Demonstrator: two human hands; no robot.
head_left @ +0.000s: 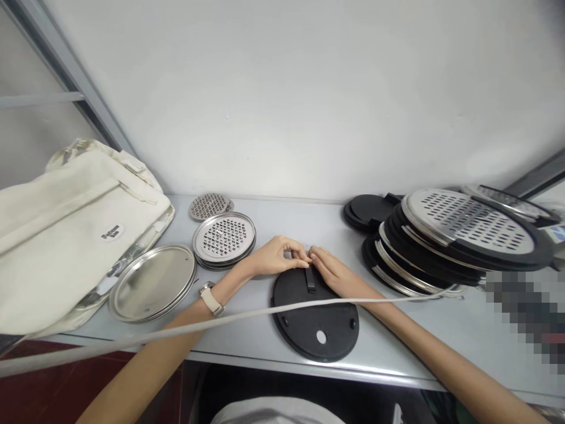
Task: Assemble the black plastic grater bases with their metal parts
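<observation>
A black round plastic disc [322, 338] lies on the table in front of me, with a pale round hole and two small knobs near its front edge. A short black strip [311, 280] stands out at its back edge. My left hand [282, 255] is closed in a pinch at the strip's far end, thumb and forefinger together. From the other side, my right hand [332, 272] bends over the disc's back right edge, its fingers pressed together and their tips beside the strip. Both hands' fingertips nearly meet, and the exact contact there is partly hidden.
Left stand grater plates [224, 238], smaller perforated discs [208, 206] and plain metal lids [152, 282], beside a cream bag [83, 229]. Right is a tall stack of black and metal discs [468, 227], with black parts [371, 212] behind. A white cord [247, 316] crosses the view.
</observation>
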